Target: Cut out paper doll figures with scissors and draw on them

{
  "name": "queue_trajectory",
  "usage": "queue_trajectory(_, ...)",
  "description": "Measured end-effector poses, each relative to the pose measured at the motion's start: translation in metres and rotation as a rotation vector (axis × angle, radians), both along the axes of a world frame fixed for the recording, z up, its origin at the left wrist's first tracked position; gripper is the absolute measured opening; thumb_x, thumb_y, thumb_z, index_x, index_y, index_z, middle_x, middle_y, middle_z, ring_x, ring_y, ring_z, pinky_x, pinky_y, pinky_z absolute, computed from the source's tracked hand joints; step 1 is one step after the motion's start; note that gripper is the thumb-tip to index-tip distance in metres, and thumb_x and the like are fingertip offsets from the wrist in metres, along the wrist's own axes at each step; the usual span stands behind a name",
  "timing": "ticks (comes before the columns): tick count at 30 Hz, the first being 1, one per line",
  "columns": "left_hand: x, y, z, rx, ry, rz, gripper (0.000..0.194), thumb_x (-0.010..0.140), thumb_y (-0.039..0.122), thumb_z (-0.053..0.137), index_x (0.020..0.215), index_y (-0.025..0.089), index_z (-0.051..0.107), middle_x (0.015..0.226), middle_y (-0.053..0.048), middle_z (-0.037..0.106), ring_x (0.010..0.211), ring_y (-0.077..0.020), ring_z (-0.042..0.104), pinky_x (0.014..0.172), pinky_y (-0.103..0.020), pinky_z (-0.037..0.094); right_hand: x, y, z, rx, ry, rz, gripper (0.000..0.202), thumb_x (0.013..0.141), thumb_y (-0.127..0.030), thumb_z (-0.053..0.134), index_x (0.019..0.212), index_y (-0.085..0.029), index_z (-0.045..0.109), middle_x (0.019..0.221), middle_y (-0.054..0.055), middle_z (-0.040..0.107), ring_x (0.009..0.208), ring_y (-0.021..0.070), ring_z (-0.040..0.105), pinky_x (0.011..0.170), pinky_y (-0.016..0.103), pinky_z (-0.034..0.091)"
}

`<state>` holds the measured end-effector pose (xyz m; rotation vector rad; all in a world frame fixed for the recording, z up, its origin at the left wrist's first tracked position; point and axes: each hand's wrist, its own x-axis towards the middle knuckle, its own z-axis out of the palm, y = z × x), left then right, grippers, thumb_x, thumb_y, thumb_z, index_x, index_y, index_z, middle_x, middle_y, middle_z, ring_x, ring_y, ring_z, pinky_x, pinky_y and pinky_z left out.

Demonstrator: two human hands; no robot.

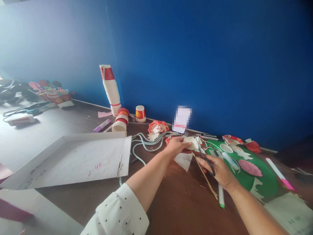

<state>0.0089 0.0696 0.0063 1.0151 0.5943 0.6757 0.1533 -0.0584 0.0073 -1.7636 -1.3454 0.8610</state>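
Right of centre, the left hand (174,147) pinches white paper (190,143), best kept taut; the right hand (221,171) grips scissors (201,150).

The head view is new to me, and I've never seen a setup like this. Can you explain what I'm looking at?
There is no robot here: you see a person's two bare hands. The single picture comes from a camera worn on the head, looking forward and down.

The left hand holds a piece of white paper. The right hand holds scissors, their blades at that paper.

On the brown table, a shallow white tray lies to the left. Behind it rises a tall stack of paper cups, with a single cup upside down nearby. To the right are a green sheet under paper pieces, and a marker with a pink cap.
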Motion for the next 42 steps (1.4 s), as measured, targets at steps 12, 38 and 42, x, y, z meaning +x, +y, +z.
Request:
queue_trajectory(12,-0.0004,0.0068,-0.0073,0.072,0.036,-0.018,0.028,0.063,0.028,0.083,0.071,0.010,0.062,0.072,-0.006,0.066,0.063,-0.0144,0.065,0.064,-0.027,0.058,0.0034,0.0009,-0.0018,-0.024,-0.021,0.023,0.049,0.080,-0.055,0.060,0.115,-0.022,0.070,0.055,-0.003,0.052,0.054,0.0154,0.049,0.053,0.028,0.042)
queue_trajectory(38,-0.0001,0.0028,-0.0025,0.023,0.023,0.000,0.029,0.062,0.028,0.083,0.071,0.010,0.062,0.073,-0.007,0.066,0.066,-0.0154,0.066,0.065,-0.027,0.058,-0.0061,0.0007,0.0069,0.027,-0.018,-0.031,0.040,0.076,-0.053,0.064,0.099,-0.022,0.075,0.053,-0.002,0.054,0.049,0.0151,0.051,0.047,0.027,0.044)
queue_trajectory(42,0.0012,0.0014,-0.0016,0.012,0.028,0.005,0.031,0.062,0.029,0.083,0.073,0.009,0.062,0.074,-0.007,0.065,0.067,-0.0161,0.066,0.065,-0.028,0.058,-0.0051,0.0003,0.0052,0.052,-0.049,-0.027,0.038,0.078,-0.054,0.063,0.096,-0.023,0.075,0.051,-0.002,0.054,0.049,0.0167,0.052,0.048,0.029,0.043)
